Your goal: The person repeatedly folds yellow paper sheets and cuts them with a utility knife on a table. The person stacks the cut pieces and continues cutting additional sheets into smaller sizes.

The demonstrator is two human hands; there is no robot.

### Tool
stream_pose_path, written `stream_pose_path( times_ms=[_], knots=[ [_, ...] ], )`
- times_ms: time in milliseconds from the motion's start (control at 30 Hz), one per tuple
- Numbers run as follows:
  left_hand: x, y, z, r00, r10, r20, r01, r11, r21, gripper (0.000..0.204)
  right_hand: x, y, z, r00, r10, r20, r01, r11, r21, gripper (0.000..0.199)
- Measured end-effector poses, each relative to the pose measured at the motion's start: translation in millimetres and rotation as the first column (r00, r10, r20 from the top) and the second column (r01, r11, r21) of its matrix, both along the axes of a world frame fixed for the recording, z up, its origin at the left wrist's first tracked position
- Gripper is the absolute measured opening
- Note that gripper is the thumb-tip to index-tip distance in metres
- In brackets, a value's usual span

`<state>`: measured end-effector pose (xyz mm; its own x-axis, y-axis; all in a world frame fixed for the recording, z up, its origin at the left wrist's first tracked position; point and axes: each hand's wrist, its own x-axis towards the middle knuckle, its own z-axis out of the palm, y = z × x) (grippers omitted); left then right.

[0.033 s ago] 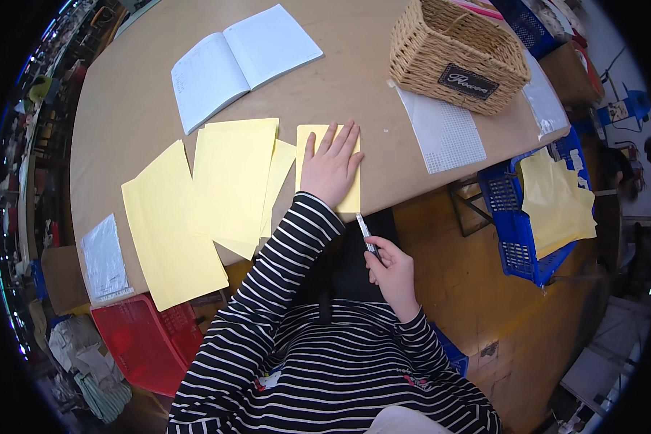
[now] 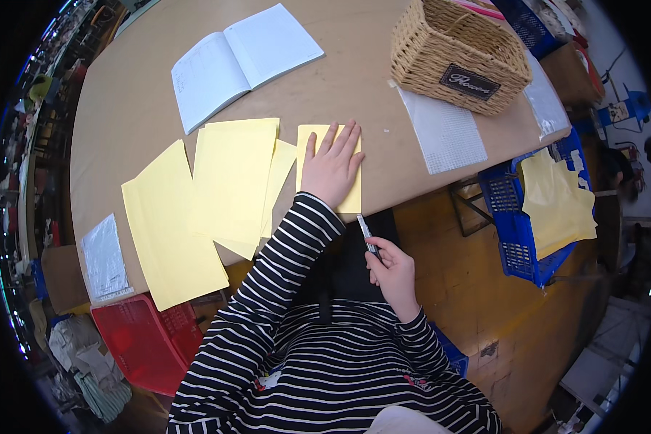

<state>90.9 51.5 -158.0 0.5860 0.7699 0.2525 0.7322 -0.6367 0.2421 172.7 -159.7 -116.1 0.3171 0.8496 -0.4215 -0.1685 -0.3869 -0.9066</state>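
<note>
The left hand (image 2: 333,168) lies flat, fingers spread, on a small yellow sheet (image 2: 330,160) at the near edge of the worktop (image 2: 123,108), holding it down. The right hand (image 2: 392,271) sits just off that edge, its fingers closed around what looks like a utility knife (image 2: 367,235), whose tip meets the sheet's near right corner. To the left, several larger yellow sheets (image 2: 217,188) overlap, some hanging over the edge. An open notebook (image 2: 242,61) lies toward the far side, a wicker basket (image 2: 459,54) at the right end, with a white mesh sheet (image 2: 445,134) beside it.
</note>
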Motion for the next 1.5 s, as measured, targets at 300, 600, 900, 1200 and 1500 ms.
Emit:
stream_pose_path(
  times_ms=[300, 600, 900, 1200, 1500],
  knots=[
    [2, 9, 2, 1.0, -0.008, 0.016, 0.008, 1.0, 0.022, 0.051, 10, 29, -13, 1.0, -0.005, -0.01, 0.005, 0.998, 0.058, 0.027],
    [2, -1, 6, 1.0, -0.013, 0.014, 0.013, 1.0, 0.009, 0.051, 6, 18, -4, 1.0, -0.026, -0.001, 0.026, 0.999, 0.027, 0.026],
    [2, -5, 7, 1.0, -0.02, -0.021, 0.021, 1.0, 0.019, 0.051, 10, 13, -8, 0.999, -0.037, -0.006, 0.038, 0.999, 0.019, 0.027],
    [2, -5, 11, 1.0, -0.021, 0.008, 0.021, 1.0, 0.015, 0.05, 32, 55, -8, 0.998, -0.011, -0.061, 0.012, 1.0, 0.007, 0.028],
    [-8, -25, 6, 0.937, 0.016, 0.35, 0.099, 0.946, -0.309, 0.051, 8, 19, -3, 0.997, -0.07, -0.026, 0.069, 0.997, -0.043, 0.028]
  ],
)
